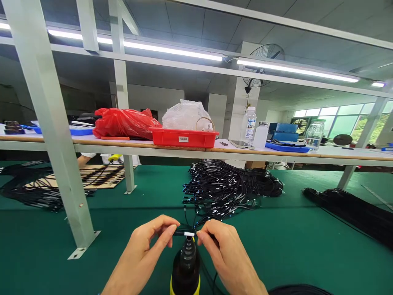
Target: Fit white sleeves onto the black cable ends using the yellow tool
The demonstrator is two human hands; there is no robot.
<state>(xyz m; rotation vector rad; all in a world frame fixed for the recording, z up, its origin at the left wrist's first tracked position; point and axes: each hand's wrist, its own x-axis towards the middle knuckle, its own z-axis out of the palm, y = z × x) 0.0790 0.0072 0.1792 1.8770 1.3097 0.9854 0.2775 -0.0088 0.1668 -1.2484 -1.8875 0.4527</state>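
Between my hands a black cable with a white sleeve (189, 234) lies level, just over the nozzle of a black and yellow heat gun (186, 266) that points upward. My left hand (147, 250) pinches the black cable to the left of the sleeve. On the other side my right hand (225, 252) has thumb and index finger pressed together at the sleeve's right end; what sits between those fingertips is too small to make out. Behind the hands a large bundle of black cables (221, 184) with white and blue ends rests on the green table (153, 205).
A shelf (138, 149) crosses above the table, with a red tray (184, 138), a red bag (123, 123) and bottles. Metal posts (61, 123) stand at left. More black cables (353, 209) lie at right. Another person's hand (82, 159) shows at far left.
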